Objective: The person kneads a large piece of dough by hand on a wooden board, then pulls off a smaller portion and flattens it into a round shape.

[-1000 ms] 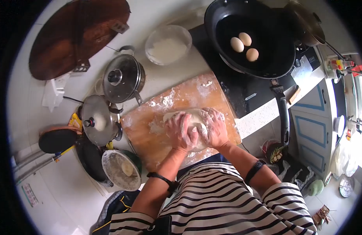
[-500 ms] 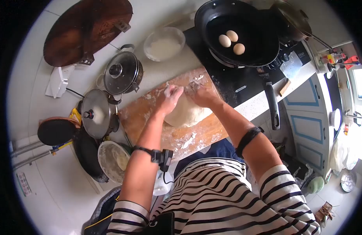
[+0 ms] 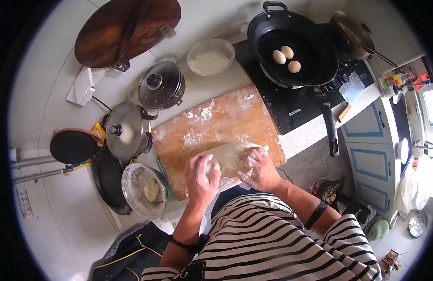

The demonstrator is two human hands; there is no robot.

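Pressing down on the dough (image 3: 228, 157), both hands are working at the near edge of the board (image 3: 216, 136), low in the frame's middle. The left hand (image 3: 202, 177) is lying flat on the dough's near left end, fingers spread, clasping nothing; the right hand (image 3: 257, 168) is cupping its right side, fingers curled against it, floury. The dough is sitting close to the board's front edge, so a hard push could be sliding it, or the board itself, off the table toward the person. Left of the board, a bowl (image 3: 144, 191) is standing near the left elbow and could be getting knocked. Farther up, loose flour (image 3: 197, 114) is lying scattered. At upper right, the pan (image 3: 296, 47) with eggs (image 3: 286, 58) is standing well apart.
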